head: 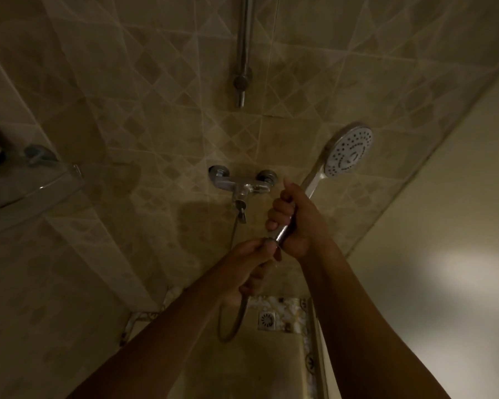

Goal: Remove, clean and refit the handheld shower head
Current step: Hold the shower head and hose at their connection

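"Both hands at work in the head view?" asked the first.

"Yes. The right hand (294, 220) is wrapped in a full fist round the chrome handle of the shower head (348, 152). The left hand (254, 260) pinches the hose (234, 321) right at the handle's lower end, fingers curled on the joint."

"And how does it lie?"

"Its long axis runs on a slant, from the joint at lower left up to the spray face at upper right, beyond the right hand and in front of the tiled wall. So the right hand is the nearer to the face and the left sits on the coupling, the two hands almost touching."

"Coming off or going on?"

"Impossible to tell. Either way the twist has to follow that axis, with the right hand bracing. The mixer tap (242, 185) sits just left of the hands."
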{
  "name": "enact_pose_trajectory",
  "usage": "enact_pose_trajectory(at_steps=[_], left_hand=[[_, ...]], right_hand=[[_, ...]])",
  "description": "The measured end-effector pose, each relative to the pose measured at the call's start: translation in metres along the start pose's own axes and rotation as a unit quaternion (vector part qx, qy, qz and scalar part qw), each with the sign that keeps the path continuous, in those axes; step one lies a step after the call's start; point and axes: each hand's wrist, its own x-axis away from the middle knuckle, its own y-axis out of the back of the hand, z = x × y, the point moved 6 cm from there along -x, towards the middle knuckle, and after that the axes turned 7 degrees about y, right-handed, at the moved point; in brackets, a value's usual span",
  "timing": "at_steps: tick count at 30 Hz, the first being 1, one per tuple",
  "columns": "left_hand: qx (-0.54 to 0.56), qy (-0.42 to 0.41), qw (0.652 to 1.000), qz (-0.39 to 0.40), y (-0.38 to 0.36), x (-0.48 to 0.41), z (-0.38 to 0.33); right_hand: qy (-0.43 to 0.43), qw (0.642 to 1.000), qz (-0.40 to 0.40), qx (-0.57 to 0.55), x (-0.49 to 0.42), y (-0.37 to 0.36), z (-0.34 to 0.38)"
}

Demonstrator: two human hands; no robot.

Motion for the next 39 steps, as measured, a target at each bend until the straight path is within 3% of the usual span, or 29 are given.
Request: enact_pose_trajectory(at_steps=[2,4,8,13,17,20,22,24,27,29,34,37,39], left_hand=[[0.059,0.028,0.994,0.086,-0.007,0.003,0.001],[0.08,0.027,0.992,0.098,-0.008,0.004,0.002],[-0.016,-0.03,0.998,-0.045,0.004,0.001,-0.001],[-0.123,-0.106,0.967,-0.197,0.016,-0.003,-0.008],[-0.302,-0.139,0.884,-0.329,0.029,-0.004,-0.012],[-0.361,-0.156,0.846,-0.36,0.029,-0.001,-0.006],[-0.37,-0.166,0.849,-0.338,0.023,-0.002,-0.006],[-0.348,-0.155,0.874,-0.301,0.018,-0.005,-0.004],[-0.182,-0.111,0.957,-0.194,0.014,-0.008,0.002],[-0.08,-0.071,0.988,-0.114,0.008,-0.005,0.004],[0.039,0.008,0.999,0.013,0.002,0.001,0.009],[0.035,0.006,0.999,0.013,0.0,0.002,0.011],[-0.02,-0.032,0.997,-0.074,0.006,-0.001,0.007]], right_hand=[[-0.009,0.997,0.071,-0.028,0.002,-0.007,0.0],[-0.009,0.996,0.085,-0.022,0.001,-0.01,-0.001],[0.022,0.999,0.015,0.041,-0.001,-0.002,0.0],[0.031,0.998,0.005,0.047,0.003,-0.001,-0.007],[0.021,0.994,-0.068,0.086,0.005,0.011,-0.01],[0.013,0.985,-0.109,0.13,0.005,0.016,-0.011],[0.004,0.984,-0.135,0.111,0.004,0.019,-0.012],[0.003,0.988,-0.131,0.082,0.002,0.019,-0.009],[0.006,0.992,-0.104,0.066,0.0,0.015,-0.004],[0.007,0.993,-0.095,0.067,-0.002,0.013,-0.002],[-0.026,0.999,-0.008,0.036,-0.004,0.001,-0.006],[-0.03,0.998,0.045,0.027,-0.004,-0.004,-0.007],[-0.012,0.998,0.019,0.053,-0.006,-0.001,-0.006]])
